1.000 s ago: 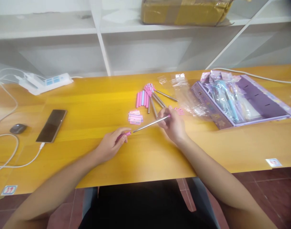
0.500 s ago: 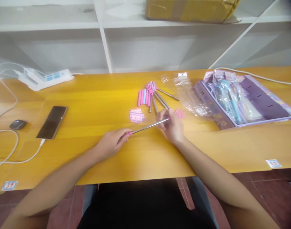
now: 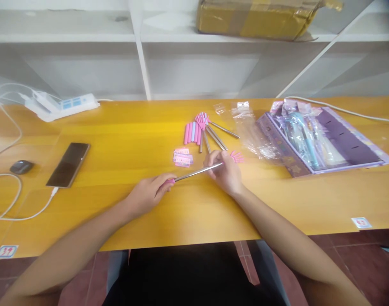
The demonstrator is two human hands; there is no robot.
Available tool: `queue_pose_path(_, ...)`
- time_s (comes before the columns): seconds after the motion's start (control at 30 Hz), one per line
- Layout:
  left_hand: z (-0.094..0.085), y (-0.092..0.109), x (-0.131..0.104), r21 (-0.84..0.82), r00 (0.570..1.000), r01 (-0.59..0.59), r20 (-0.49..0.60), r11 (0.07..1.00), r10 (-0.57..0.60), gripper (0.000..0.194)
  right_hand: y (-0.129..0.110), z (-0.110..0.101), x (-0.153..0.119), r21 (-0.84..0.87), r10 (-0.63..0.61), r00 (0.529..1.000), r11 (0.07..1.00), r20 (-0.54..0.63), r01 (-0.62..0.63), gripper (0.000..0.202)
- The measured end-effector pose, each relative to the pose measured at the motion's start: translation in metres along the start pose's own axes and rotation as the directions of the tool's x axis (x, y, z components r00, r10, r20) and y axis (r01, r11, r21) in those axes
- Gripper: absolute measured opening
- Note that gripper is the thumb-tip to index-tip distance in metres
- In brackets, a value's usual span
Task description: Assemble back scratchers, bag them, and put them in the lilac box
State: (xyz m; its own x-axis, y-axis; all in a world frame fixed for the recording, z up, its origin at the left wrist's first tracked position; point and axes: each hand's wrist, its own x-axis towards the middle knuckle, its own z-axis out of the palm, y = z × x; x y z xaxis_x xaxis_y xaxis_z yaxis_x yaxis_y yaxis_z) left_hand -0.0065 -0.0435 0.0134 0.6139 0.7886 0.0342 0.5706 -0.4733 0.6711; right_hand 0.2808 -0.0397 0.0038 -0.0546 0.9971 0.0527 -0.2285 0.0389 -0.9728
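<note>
A back scratcher [image 3: 197, 172] with a silver rod spans the gap between my hands, tilted up to the right. My left hand [image 3: 149, 193] is closed around its pink handle. My right hand [image 3: 226, 172] pinches the rod's other end, and the pink hand-shaped head [image 3: 237, 157] sticks out beyond my fingers. Just behind lie several metal rods [image 3: 216, 136] with pink and blue hand-shaped heads [image 3: 202, 120] bunched together. Several pink handles and a light blue one [image 3: 193, 132] lie side by side to their left. Small printed cards [image 3: 183, 158] rest in front of those handles.
Clear plastic bags [image 3: 250, 127] lie beside a purple box [image 3: 350, 140] holding wrapped items. At left are a phone [image 3: 69, 165] on a cable, a black earbud-case-like object [image 3: 21, 167] and a power strip [image 3: 69, 106]. A taped carton [image 3: 245, 19] sits on the shelf above.
The view has tilted up slightly. Both hands keep their hold on the back scratcher; my right hand has shifted slightly left and down in the picture.
</note>
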Motion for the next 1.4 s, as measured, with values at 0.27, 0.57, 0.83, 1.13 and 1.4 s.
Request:
queue_pose_path(0.27, 0.000, -0.004, -0.001, -0.040, 1.000, -0.003, -0.007, 0.999, 0.003, 0.032, 0.005, 0.001, -0.003, 0.045, -0.076, 0.995, 0.996, 0.064, 0.073, 0.059)
queue_pose_path(0.57, 0.000, -0.002, -0.001, -0.080, 1.000, 0.016, 0.018, 0.997, -0.015, 0.029, 0.000, 0.004, -0.005, 0.039, -0.097, 0.991, 0.995, 0.089, 0.094, 0.061)
queue_pose_path(0.83, 0.002, -0.002, -0.001, -0.072, 0.999, 0.025, 0.026, 0.997, -0.023, 0.029, 0.003, 0.004, -0.006, 0.052, -0.117, 0.986, 0.992, 0.121, 0.111, 0.060)
queue_pose_path(1.13, 0.001, 0.001, -0.002, -0.066, 1.000, 0.006, 0.007, 0.998, -0.006, 0.028, 0.005, 0.006, -0.008, 0.055, -0.114, 0.985, 0.993, 0.130, 0.108, 0.059)
queue_pose_path(1.4, 0.003, 0.001, -0.002, -0.051, 1.000, -0.003, 0.001, 0.999, 0.003, 0.027, 0.005, 0.009, -0.010, 0.046, -0.119, 0.983, 0.992, 0.137, 0.114, 0.059)
